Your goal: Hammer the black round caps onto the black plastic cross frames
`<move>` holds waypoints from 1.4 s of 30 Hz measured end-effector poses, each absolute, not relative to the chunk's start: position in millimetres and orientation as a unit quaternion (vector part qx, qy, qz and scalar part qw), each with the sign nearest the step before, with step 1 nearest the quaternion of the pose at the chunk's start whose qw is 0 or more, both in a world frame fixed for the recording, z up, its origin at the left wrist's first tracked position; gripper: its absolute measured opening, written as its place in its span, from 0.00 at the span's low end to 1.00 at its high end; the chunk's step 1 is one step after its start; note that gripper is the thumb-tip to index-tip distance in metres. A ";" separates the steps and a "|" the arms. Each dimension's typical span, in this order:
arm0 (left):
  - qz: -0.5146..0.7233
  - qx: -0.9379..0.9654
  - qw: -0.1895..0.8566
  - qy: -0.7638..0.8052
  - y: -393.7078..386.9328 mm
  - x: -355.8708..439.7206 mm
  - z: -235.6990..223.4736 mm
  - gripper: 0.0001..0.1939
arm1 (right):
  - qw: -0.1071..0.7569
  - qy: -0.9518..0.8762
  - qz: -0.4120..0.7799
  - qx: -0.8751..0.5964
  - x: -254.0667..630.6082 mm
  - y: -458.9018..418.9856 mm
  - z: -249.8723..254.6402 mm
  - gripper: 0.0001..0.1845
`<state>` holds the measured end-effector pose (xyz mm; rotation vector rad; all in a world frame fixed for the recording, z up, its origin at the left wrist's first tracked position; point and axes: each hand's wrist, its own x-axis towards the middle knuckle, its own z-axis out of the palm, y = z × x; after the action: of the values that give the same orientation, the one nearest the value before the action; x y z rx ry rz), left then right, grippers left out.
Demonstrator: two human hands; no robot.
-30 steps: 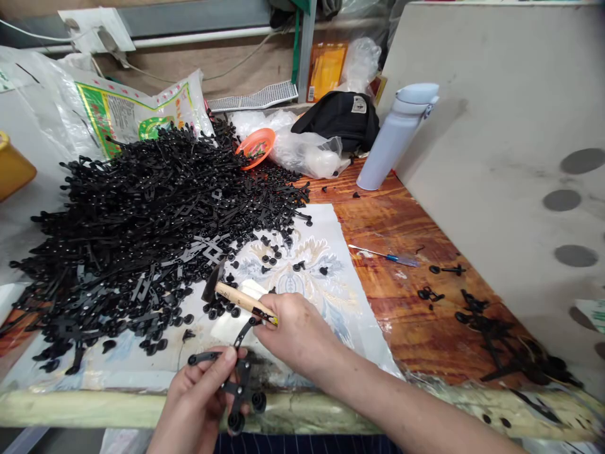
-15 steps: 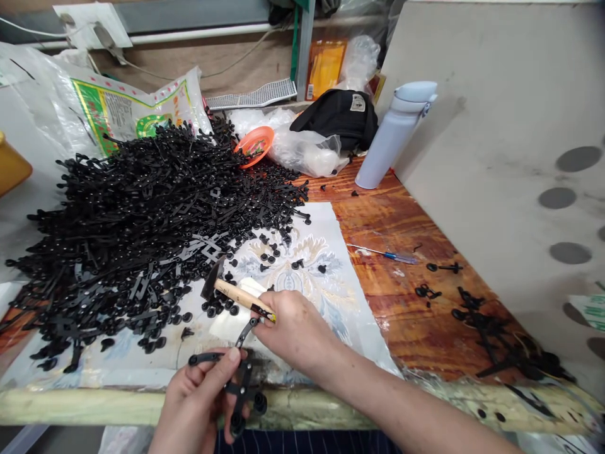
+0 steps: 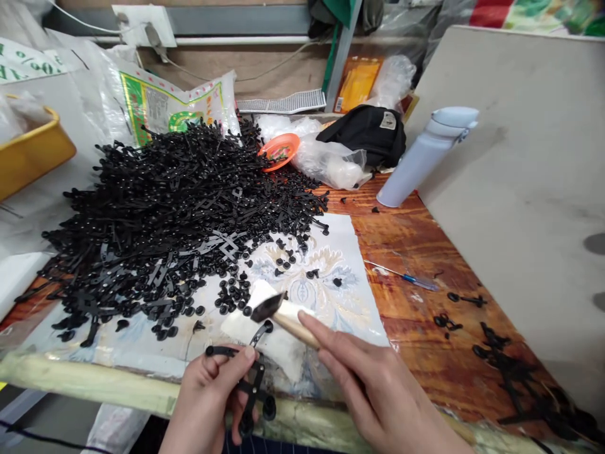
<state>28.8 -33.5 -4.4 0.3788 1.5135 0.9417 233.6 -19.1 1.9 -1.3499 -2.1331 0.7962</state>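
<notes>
My left hand (image 3: 210, 394) is closed on a black plastic strap assembly (image 3: 250, 384) with round studs, held at the table's front edge. My right hand (image 3: 373, 384) grips the wooden handle of a small hammer (image 3: 281, 313), whose dark head hangs just above the upper end of the assembly. A white pad (image 3: 271, 337) lies under the hammer head on a patterned cloth (image 3: 326, 277). A large heap of black plastic straps (image 3: 161, 202) fills the left half of the table, with loose black studs (image 3: 231, 293) scattered at its near edge.
A pale blue bottle (image 3: 425, 154) stands at the back right beside a grey board (image 3: 520, 176). A black bag (image 3: 368, 132), an orange dish (image 3: 280, 150), plastic bags, a yellow bin (image 3: 28, 148) and a blue pen (image 3: 406, 276) lie around. Finished black parts (image 3: 510, 366) sit at right.
My right hand shifted right and swung the hammer, so its head moved from beside the stud pile to just over the assembly. The camera view tilted down and left.
</notes>
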 end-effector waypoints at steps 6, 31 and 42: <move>0.420 0.154 0.615 0.650 -33.7 30.1 -4.8 0.19 | 0.293 -0.785 0.217 -0.501 243.5 -35.0 8.9 0.27; 0.395 0.169 0.612 0.664 -29.7 29.3 -4.0 0.21 | 0.207 -0.657 0.445 -0.572 178.7 28.8 -12.9 0.07; 0.417 0.120 0.616 0.657 -31.2 23.3 -1.2 0.21 | 0.205 -0.674 0.402 -0.585 170.3 29.0 -13.0 0.07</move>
<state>23.3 -31.2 -1.2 0.2768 1.5137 0.9597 170.3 29.0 -13.0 -1.6312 -1.8788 1.1207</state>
